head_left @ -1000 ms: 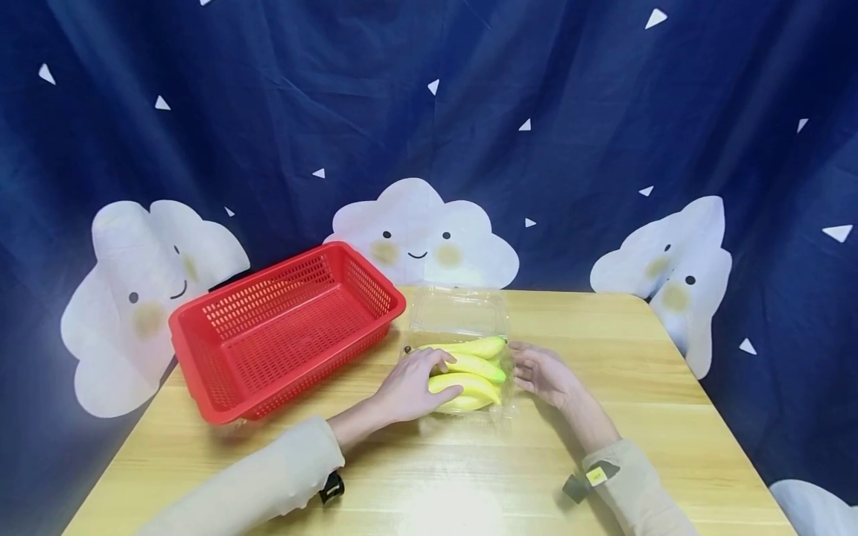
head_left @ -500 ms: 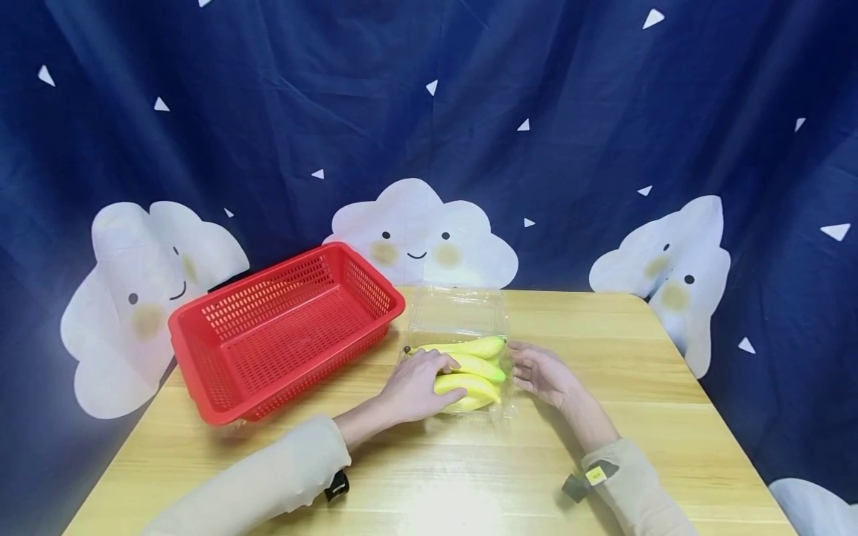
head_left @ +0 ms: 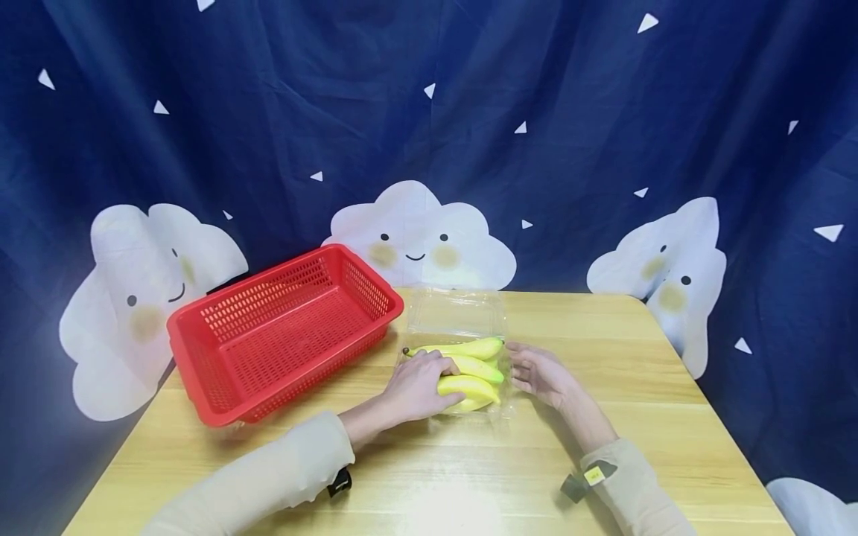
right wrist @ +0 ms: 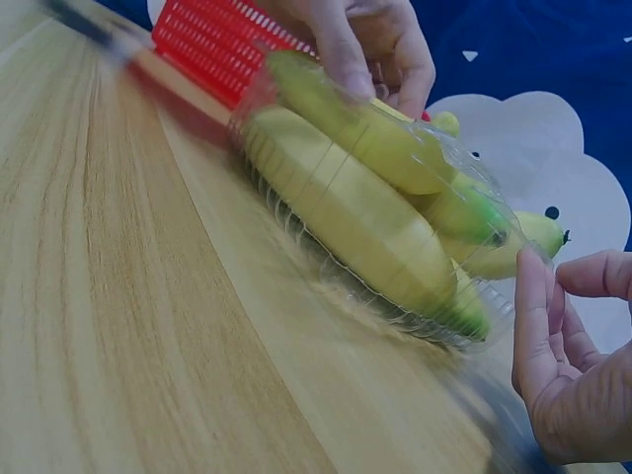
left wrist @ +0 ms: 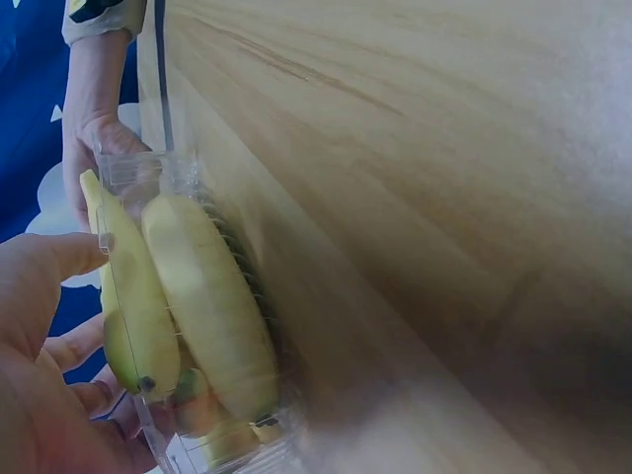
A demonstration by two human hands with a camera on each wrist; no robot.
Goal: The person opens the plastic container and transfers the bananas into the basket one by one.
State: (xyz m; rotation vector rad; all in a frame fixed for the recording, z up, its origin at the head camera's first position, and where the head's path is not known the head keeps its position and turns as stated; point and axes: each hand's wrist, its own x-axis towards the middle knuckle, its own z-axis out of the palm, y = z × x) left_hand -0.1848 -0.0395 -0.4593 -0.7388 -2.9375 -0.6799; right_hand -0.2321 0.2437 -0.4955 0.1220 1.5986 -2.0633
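Observation:
Several yellow bananas (head_left: 469, 391), some with green tips, lie side by side in a clear plastic clamshell container (head_left: 457, 314) whose lid is folded back. My left hand (head_left: 418, 387) reaches over them from the left and grips the front banana between thumb and fingers. In the left wrist view, its thumb rests at the container's edge, its other fingers partly hidden behind the plastic. At the container's right side, my right hand (head_left: 543, 376) pinches the clear rim between thumb and fingers, as the right wrist view shows at its fingertips (right wrist: 533, 272).
A red perforated plastic basket (head_left: 288, 339) stands to the left, close beside the container, with nothing visible inside. The wooden table (head_left: 603, 461) ends at a dark blue curtain (head_left: 429, 134) printed with white clouds.
My left hand has shifted slightly to the right over the front banana, covering more of its left end. My right hand and the container have barely moved.

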